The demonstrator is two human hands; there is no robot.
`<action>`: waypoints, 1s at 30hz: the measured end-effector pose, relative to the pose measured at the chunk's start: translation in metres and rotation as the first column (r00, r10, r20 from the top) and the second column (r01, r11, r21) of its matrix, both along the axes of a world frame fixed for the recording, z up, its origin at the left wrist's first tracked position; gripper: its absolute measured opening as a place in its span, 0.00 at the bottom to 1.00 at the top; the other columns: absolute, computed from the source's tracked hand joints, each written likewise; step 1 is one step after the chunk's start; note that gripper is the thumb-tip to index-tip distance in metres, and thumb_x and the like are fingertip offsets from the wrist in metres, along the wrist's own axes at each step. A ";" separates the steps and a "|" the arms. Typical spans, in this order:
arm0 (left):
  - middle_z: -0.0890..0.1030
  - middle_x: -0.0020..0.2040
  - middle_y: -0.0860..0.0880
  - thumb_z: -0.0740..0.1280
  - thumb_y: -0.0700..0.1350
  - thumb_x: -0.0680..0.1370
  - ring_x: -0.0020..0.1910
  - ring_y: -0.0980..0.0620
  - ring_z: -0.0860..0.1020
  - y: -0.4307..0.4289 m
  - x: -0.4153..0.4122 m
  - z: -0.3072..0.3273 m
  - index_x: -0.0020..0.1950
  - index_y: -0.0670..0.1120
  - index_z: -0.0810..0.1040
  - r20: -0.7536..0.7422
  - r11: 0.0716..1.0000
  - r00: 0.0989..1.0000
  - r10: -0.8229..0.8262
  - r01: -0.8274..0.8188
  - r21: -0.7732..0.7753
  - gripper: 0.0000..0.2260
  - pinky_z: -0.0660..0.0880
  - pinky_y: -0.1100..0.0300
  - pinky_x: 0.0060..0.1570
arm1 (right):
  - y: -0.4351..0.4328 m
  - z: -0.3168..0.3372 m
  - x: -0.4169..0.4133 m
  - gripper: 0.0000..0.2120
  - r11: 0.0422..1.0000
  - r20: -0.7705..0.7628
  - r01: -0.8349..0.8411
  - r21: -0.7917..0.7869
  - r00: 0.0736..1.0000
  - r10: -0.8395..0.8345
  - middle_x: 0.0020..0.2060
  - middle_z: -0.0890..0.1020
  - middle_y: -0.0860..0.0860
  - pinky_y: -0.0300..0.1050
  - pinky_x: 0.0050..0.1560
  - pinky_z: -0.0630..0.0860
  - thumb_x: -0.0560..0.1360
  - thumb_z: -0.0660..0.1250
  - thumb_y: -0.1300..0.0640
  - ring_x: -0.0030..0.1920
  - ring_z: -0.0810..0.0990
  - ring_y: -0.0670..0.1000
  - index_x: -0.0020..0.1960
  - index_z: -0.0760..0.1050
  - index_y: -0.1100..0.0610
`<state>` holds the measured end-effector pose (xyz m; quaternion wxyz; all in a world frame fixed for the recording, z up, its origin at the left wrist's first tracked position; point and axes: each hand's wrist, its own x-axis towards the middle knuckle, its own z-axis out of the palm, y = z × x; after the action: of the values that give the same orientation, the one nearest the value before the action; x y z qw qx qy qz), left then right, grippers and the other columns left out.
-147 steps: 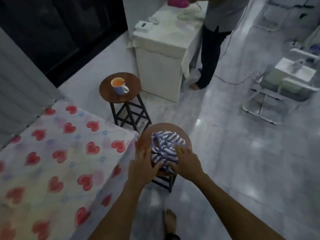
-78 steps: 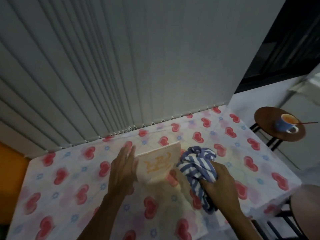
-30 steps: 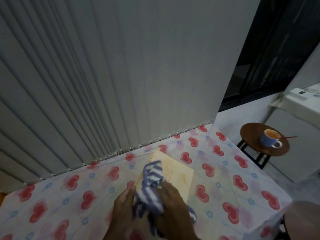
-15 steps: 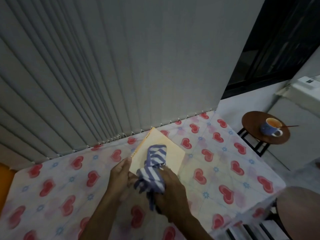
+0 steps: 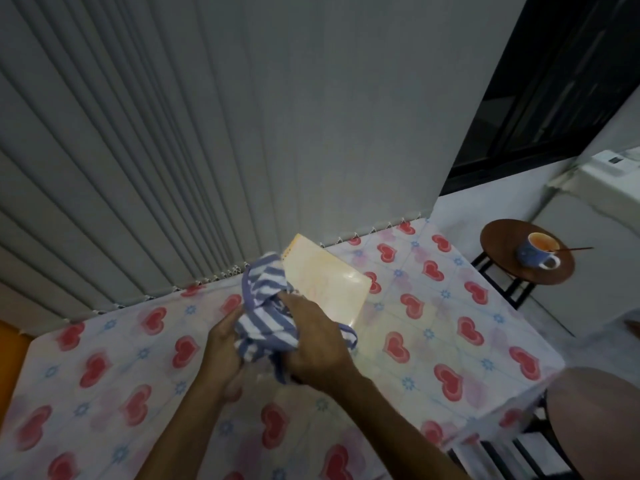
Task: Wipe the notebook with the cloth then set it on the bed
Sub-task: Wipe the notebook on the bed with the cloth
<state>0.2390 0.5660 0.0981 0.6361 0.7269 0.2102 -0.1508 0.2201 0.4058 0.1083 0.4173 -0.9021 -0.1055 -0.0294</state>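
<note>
- The right hand (image 5: 320, 344) is clenched on the striped cloth (image 5: 265, 311), pressing it against the notebook (image 5: 325, 284).
- The left hand (image 5: 225, 351) grips the notebook's near edge under the cloth.
- The notebook is tilted above the heart-print bed (image 5: 433, 341).
- A mug (image 5: 538, 252) sits on a round stool (image 5: 502, 251) beside the bed.

One wide-angle head-worn camera looks forward and down from close above the bed (image 5: 433, 341), which fills the lower frame. Both hands sit near centre, forearms entering from 6 o'clock. Vertical blinds (image 5: 207, 133) rise toward 12 o'clock (lines bow outward), a round stool (image 5: 502, 258) at 3 o'clock.
</note>
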 end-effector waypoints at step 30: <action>0.86 0.52 0.42 0.60 0.47 0.84 0.47 0.46 0.84 -0.002 -0.005 0.018 0.57 0.44 0.83 0.265 0.945 0.963 0.056 0.034 -0.326 0.13 0.83 0.54 0.41 | -0.071 0.030 0.070 0.20 0.988 -0.010 0.121 0.098 0.993 -0.121 0.68 0.79 0.51 0.44 0.66 0.71 0.82 0.65 0.52 0.66 0.78 0.54 0.73 0.71 0.49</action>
<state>0.2335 0.5644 0.1160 0.7715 0.6237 0.0975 -0.0793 0.2897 0.3350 0.1384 0.4588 -0.8853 -0.0483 -0.0580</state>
